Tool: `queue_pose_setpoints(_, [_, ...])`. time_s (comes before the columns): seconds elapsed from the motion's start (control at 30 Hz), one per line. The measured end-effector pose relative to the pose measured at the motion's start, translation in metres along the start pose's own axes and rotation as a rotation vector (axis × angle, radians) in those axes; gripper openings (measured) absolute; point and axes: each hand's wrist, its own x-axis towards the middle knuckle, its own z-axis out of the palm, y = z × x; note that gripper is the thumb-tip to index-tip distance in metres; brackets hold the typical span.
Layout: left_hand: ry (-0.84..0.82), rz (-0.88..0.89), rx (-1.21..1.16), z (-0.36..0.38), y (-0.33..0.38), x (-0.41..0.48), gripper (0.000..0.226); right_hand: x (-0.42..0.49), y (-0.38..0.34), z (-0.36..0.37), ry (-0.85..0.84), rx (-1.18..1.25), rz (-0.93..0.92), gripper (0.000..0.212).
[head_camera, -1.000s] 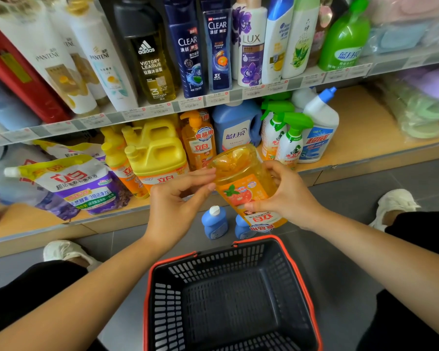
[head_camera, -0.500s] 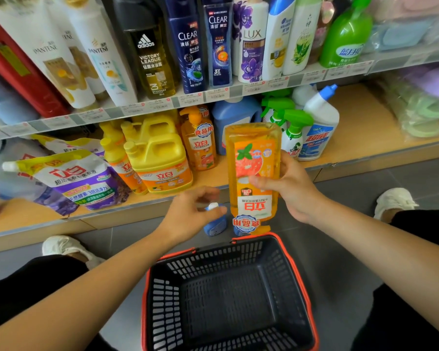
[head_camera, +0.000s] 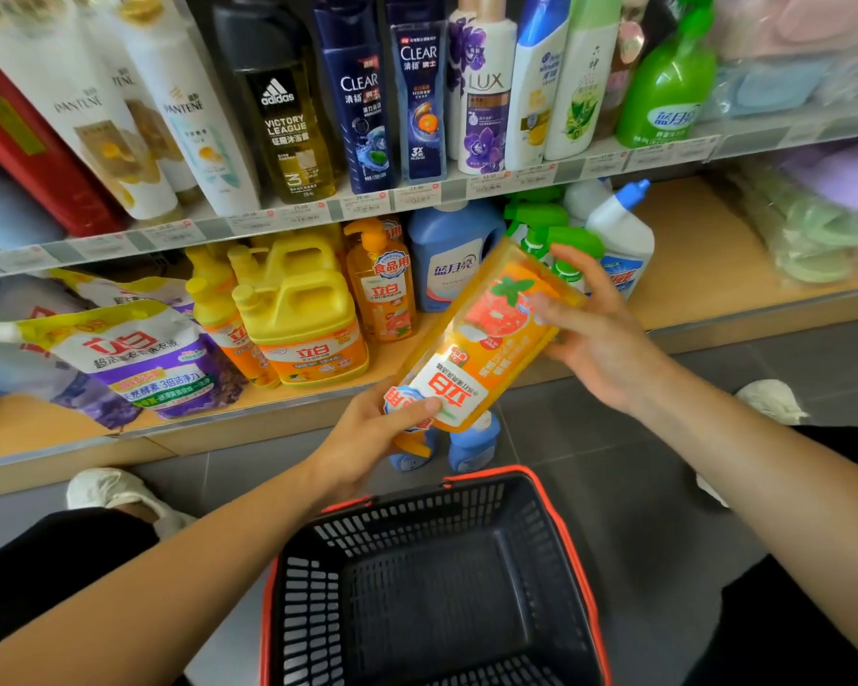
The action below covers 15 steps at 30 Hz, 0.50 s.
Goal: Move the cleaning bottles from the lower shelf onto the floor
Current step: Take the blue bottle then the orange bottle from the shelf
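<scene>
Before shelf (head_camera: 704,250), orange bottle (head_camera: 491,339) tilted btwn L grip (head_camera: 367,438), R grip (head_camera: 595,339)

Left hand (head_camera: 367,440) now grips the orange bottle (head_camera: 491,339), which seems tilted.

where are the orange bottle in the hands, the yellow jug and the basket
orange bottle (head_camera: 491,334), head view, front label
yellow jug (head_camera: 308,316), head view, yellow shoulder
basket (head_camera: 417,524), head view, back wall

Blue floor bottles (head_camera: 471,447) half behind orange btl (head_camera: 486,339)
</scene>
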Motion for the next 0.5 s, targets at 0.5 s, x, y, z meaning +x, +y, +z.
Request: queue_pose_setpoints(0.5, [0.356, 0.229, -0.207, -0.126, 0.001, -0.052, 0.055, 0.030, 0.072, 0.037, -0.302, -0.403, 0.297, 0.089])
